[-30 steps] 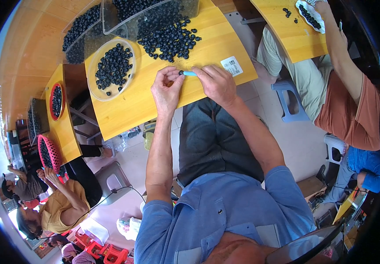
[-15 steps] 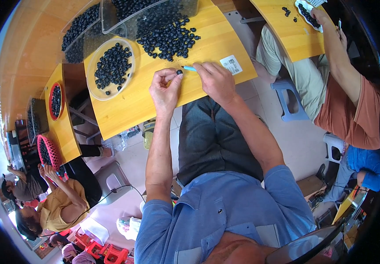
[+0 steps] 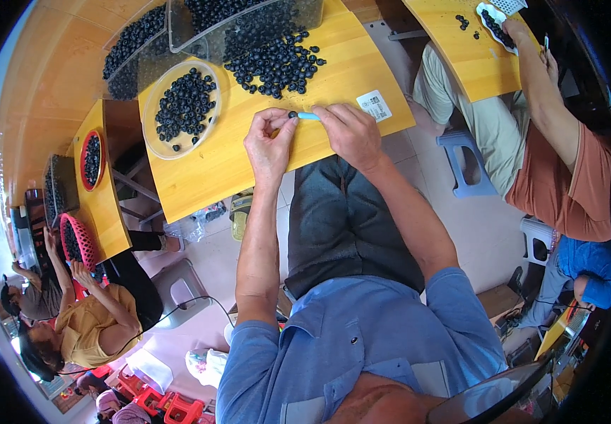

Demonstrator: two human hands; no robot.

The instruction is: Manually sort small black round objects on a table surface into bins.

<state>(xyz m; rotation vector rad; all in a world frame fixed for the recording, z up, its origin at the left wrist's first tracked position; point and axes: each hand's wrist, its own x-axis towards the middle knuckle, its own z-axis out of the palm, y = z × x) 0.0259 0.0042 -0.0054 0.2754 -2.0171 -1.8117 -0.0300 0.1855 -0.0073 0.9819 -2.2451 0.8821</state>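
Pinching a dark round piece [image 3: 292, 114] in my left hand [image 3: 270, 143] over the bench [image 3: 210, 180], I grip a light-blue tool [image 3: 309, 116] in my right hand [image 3: 353, 134], tip right at it — too hard a push might pop the piece loose.

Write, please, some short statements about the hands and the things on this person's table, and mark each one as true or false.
1. The left hand holds a small dark round piece. True.
2. The right hand holds a red tool. False: the right hand holds a light-blue tool.
3. The round dish stands left of the loose pile. True.
4. The white label lies inside the round dish. False: the white label lies on the table.
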